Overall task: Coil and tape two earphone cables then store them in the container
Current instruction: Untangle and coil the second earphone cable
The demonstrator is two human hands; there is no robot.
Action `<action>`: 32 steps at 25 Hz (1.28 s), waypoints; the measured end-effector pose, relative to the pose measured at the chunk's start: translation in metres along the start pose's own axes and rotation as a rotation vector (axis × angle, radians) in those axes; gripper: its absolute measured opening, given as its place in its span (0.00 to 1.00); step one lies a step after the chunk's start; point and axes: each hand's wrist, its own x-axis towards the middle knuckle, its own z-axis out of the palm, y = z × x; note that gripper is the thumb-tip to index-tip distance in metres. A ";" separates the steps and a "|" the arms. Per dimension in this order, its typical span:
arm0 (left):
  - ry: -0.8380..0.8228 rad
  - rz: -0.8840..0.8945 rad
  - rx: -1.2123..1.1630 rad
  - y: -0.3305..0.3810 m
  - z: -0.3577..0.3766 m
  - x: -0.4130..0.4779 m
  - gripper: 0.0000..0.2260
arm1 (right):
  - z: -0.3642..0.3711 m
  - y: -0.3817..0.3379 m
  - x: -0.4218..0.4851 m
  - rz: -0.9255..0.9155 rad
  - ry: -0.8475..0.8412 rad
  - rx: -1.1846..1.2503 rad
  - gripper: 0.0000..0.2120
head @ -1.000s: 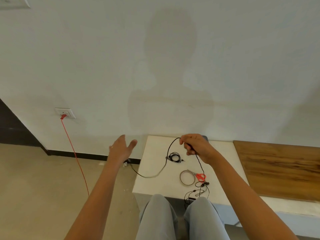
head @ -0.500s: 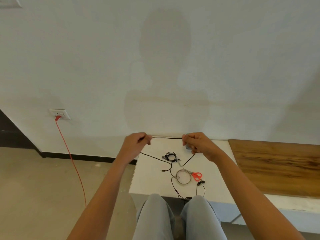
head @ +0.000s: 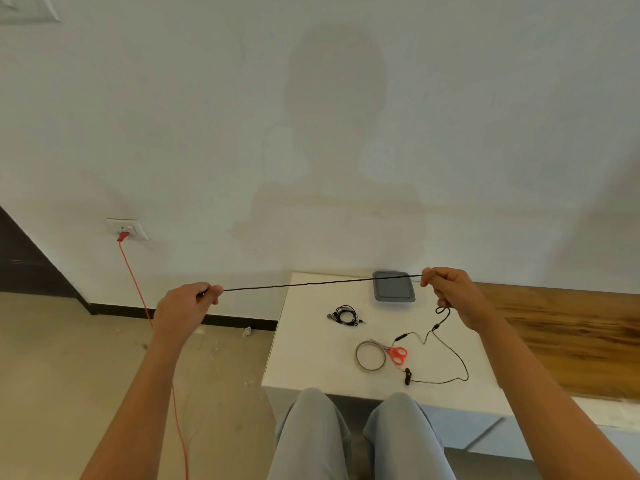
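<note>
The person is at the straightening stage of the first coiling step, judging by how the earphone cable [head: 322, 283] is drawn into a taut line between two grips. The left hand [head: 187, 306] pinches one end between thumb and curled fingers, and the right hand [head: 450, 296] pinches the cable further along in the same way. Below the right grip the rest of the cable drops in a small loop and trails slack across the white table [head: 304, 344], ending in an earbud on the near side. Under the taut span, between the two grips, lies a second earphone [head: 344, 314], bundled into a small coil; whether it is taped cannot be told. The grey container [head: 393, 286], lid on, sits just behind the span near the right grip. The tape roll [head: 370, 355] and red-handled scissors [head: 394, 353] lie touching, below and inward of the right hand. The next move likely calls for winding the straightened length into even loops, feeding slack from the right grip without letting it kink, then a free hand reaching for tape.
</note>
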 end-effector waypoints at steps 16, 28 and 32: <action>-0.540 -0.305 0.128 -0.020 0.071 -0.013 0.12 | 0.026 -0.026 -0.004 -0.039 -0.202 0.014 0.13; -0.512 0.244 -0.716 0.209 0.040 -0.018 0.11 | 0.067 -0.063 -0.010 -0.152 -0.278 -0.129 0.14; -0.422 0.246 -0.664 0.194 0.039 -0.015 0.12 | 0.065 -0.056 -0.014 -0.113 -0.334 -0.107 0.09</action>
